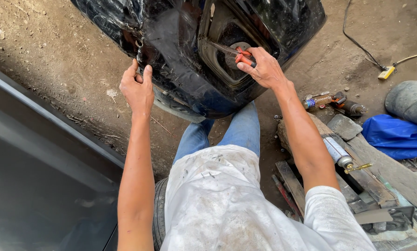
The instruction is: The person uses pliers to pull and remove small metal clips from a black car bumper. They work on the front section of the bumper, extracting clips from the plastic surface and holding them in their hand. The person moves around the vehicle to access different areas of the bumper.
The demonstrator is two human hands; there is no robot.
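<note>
You sit on packed dirt with worn wooden planks (357, 172) and a gas torch canister (337, 152) just beside your right arm, and a glossy black car bumper (180, 69), scuffed and cracked, propped against your knees. Your left hand (137, 89) clamps its torn edge, fingers curled over it. Your right hand (262, 67) is closed around orange-handled pliers (240, 55) at the moulded recess, so the repair looks unfinished, the cracks unmended.
</note>
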